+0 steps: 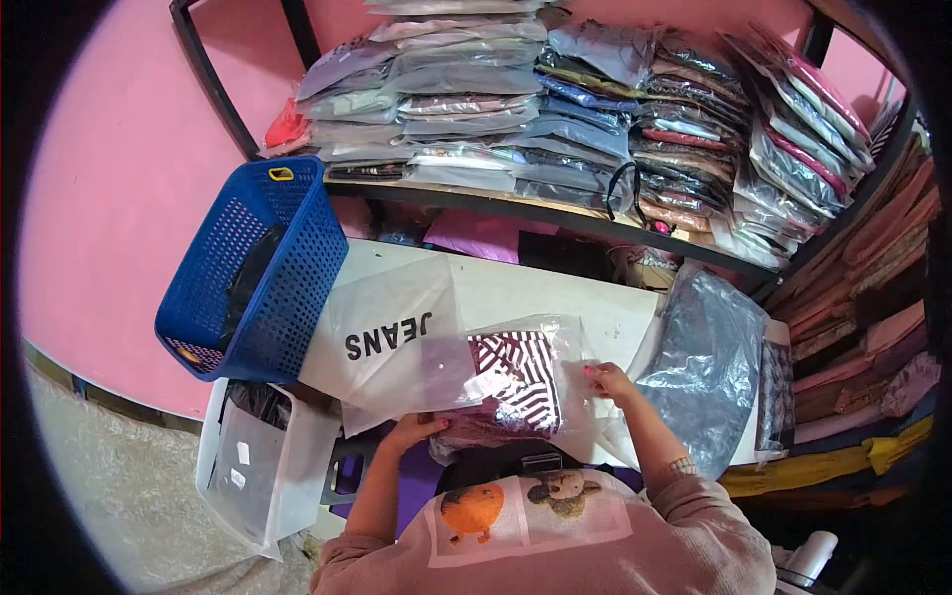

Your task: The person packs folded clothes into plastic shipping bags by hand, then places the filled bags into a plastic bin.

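A clear plastic bag [567, 347] holds a folded garment [516, 382] with dark and white stripes and a maroon part. My right hand [606, 381] pinches the bag's right edge. At the lower left of the garment, my left hand [418, 429] has its fingers closed on the bag's edge. A frosted bag [382, 332] printed "JEANS" lies on the white table [496, 288], its right part overlapping the striped garment's bag.
A blue basket [288, 268] stands at the left, above a white bin [307, 436] with plastic bags. Bagged clothes [466, 79] are stacked on the shelf behind. A large plastic-wrapped bundle [699, 367] lies at the right, near hanging fabrics [853, 347].
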`<state>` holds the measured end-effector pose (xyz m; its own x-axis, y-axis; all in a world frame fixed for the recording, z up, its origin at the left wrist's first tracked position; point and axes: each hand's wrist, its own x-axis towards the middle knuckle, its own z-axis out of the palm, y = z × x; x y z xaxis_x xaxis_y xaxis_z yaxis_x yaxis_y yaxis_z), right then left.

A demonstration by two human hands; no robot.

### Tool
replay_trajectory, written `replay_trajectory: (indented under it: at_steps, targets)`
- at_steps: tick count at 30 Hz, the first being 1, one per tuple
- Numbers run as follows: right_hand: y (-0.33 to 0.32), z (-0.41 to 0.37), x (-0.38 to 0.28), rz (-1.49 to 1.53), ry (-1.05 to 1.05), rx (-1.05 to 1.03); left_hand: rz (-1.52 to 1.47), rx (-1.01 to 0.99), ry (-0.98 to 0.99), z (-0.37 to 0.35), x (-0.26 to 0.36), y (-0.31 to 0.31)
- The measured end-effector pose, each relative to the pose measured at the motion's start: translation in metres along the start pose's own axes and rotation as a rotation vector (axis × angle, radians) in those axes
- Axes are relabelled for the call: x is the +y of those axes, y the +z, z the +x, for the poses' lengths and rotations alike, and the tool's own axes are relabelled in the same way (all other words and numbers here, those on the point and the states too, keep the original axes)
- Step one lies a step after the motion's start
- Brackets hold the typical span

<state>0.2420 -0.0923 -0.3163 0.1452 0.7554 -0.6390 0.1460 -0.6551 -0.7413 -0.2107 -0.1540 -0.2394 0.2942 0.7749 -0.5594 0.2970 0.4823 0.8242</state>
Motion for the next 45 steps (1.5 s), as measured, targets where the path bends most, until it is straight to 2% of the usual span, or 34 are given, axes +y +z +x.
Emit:
replay_trajectory:
  at_steps: [2,3,6,7,9,10,11,12,14,16,17,20,21,23,24,25,27,28,29,30,34,35,40,42,45]
  targets:
    - [-0.003,0.008,-0.004,-0.05,-0.164,-0.192,-0.157,0.168,-0.019,0.021,-0.035,0.005]
    - [-0.011,0.018,-0.004,0.052,-0.295,-0.334,-0.237,0.251,-0.03,0.034,-0.05,0.005]
    - [-0.025,-0.049,-0.076,0.987,-0.007,-0.932,-0.158,0.351,-0.019,0.047,-0.064,0.004]
    - [-0.026,-0.036,-0.067,0.96,0.021,-0.962,-0.174,0.366,-0.019,0.051,-0.069,0.001]
    - [-0.006,-0.028,-0.053,0.345,0.032,-0.815,-0.211,0.399,-0.015,0.06,-0.074,-0.004]
    - [0.005,-0.021,-0.041,0.041,0.035,-0.728,-0.131,0.431,0.038,0.061,-0.074,-0.003]
    - [0.023,0.031,0.023,0.232,-0.233,-0.706,-0.051,0.466,0.094,0.062,-0.073,-0.003]
    - [0.035,0.05,0.029,0.075,-0.314,-0.59,0.031,0.501,0.148,0.062,-0.073,-0.003]
    - [0.067,0.063,0.026,-0.236,-0.464,-0.35,0.139,0.516,0.077,0.064,-0.078,-0.006]
    - [0.075,-0.014,-0.056,-0.461,-0.309,-0.21,0.218,0.536,0.078,0.065,-0.084,-0.005]
    - [0.085,-0.019,-0.058,-0.383,-0.239,-0.178,0.242,0.549,0.117,0.065,-0.083,-0.004]
    - [0.101,-0.026,-0.047,-0.085,-0.203,-0.333,0.232,0.596,0.196,0.069,-0.086,0.001]
    - [0.112,0.01,-0.009,0.118,-0.177,-0.5,0.214,0.614,0.213,0.071,-0.089,0.001]
    - [0.099,-0.003,-0.022,0.159,-0.15,-0.495,0.126,0.619,0.103,0.077,-0.097,-0.004]
    - [0.091,-0.011,-0.032,0.182,-0.134,-0.491,0.083,0.618,0.047,0.078,-0.102,-0.006]
    - [0.079,-0.014,-0.037,0.201,-0.013,-0.334,-0.008,0.599,0.034,0.076,-0.102,-0.006]
    - [0.039,-0.045,-0.063,0.411,-0.081,-0.398,-0.192,0.557,0.01,0.073,-0.092,-0.005]
    - [0.018,-0.014,-0.033,0.435,-0.059,-0.264,-0.189,0.561,-0.013,0.069,-0.081,0.0]
    - [-0.002,-0.048,-0.063,0.49,-0.074,-0.236,-0.187,0.564,-0.037,0.064,-0.07,0.005]
    - [-0.024,-0.051,-0.065,0.52,-0.079,-0.155,-0.184,0.568,-0.06,0.061,-0.065,0.009]
    - [-0.094,-0.085,-0.094,0.459,-0.266,0.138,-0.153,0.435,0.028,0.066,-0.074,0.016]
    - [-0.109,-0.094,-0.1,0.501,-0.315,0.12,-0.115,0.39,-0.002,0.067,-0.076,0.015]
    - [-0.115,-0.148,-0.158,0.461,-0.635,0.376,-0.134,0.064,-0.056,0.077,-0.071,0.04]
    - [-0.111,-0.165,-0.177,0.43,-0.713,0.413,-0.095,-0.024,-0.089,0.091,-0.067,0.058]
    - [-0.098,-0.189,-0.204,0.553,-0.782,0.309,-0.036,-0.304,-0.2,0.09,-0.013,0.081]
